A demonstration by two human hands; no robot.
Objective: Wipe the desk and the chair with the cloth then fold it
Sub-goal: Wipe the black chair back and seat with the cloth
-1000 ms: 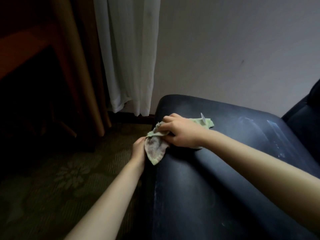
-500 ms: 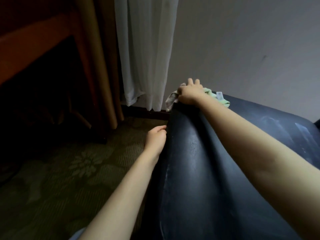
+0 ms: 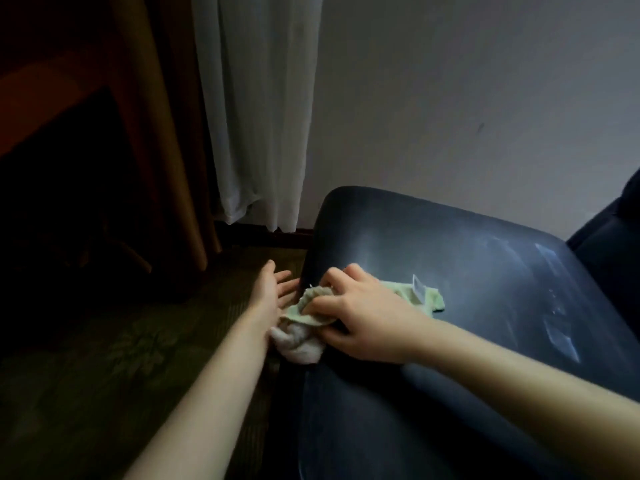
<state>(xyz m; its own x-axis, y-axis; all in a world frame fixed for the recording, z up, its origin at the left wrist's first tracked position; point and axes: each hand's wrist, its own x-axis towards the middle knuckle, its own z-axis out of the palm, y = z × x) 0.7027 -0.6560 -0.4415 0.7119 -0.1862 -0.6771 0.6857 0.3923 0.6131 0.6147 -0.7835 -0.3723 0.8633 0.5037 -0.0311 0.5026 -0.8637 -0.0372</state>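
At the far left stands a dark, reddish wooden piece of furniture (image 3: 52,98); the space under it is too dark to read. Next to it hangs a brown curtain (image 3: 162,133), and then a thin white curtain (image 3: 259,116) that ends just above the floor. The floor is a dim green carpet (image 3: 104,358) with a flower pattern.

The left hand (image 3: 273,292) is over the carpet, just beside the left edge of the chair (image 3: 485,289). Its fingers (image 3: 287,277) are straight and spread, the palm is turned toward the chair, and it holds nothing.

The cloth (image 3: 304,334) lies on the left edge of the chair seat. It is pale green and crumpled into a bunch. One end, more pinkish white, hangs over the edge close to the left wrist; I cannot tell if it touches the wrist. The other end lies flat on the seat, and a small white tag (image 3: 418,289) stands up from it.

The right hand (image 3: 363,323) is on top of the cloth. Its fingers are curled around the bunched part, the thumb is low at the side, and the hand presses the cloth to the seat.

The chair is dark, smooth and a little shiny, with pale smears on the right part of the seat. Behind it is a plain grey wall (image 3: 485,98)
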